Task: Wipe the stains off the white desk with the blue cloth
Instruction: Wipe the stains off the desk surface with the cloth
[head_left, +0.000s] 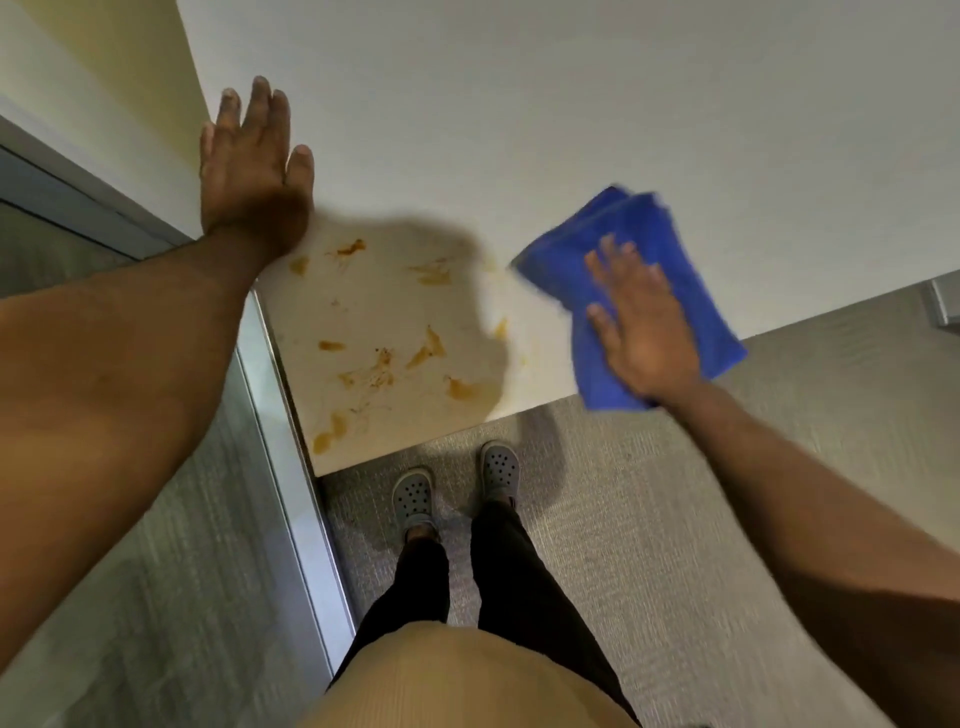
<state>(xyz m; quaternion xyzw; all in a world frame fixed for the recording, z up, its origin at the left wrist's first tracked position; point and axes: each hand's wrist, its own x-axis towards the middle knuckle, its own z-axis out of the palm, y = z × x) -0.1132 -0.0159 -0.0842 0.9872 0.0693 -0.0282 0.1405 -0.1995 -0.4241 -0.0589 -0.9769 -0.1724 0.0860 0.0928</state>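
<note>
A white desk (571, 104) fills the upper part of the view. Several orange-brown stains (384, 343) are smeared over its near left corner. A folded blue cloth (587, 249) lies on the desk near the front edge, to the right of the stains. My right hand (641, 332) lies flat on top of the cloth, fingers spread, pressing it down. My left hand (249, 171) rests flat on the desk's left edge, fingers apart, just beyond the stains and holding nothing. The cloth looks blurred.
A metal-framed partition (291, 467) runs along the desk's left side. Grey carpet (675, 519) lies below the front edge, where my feet in grey clogs (415, 493) stand. A grey object (945, 301) shows at the far right edge.
</note>
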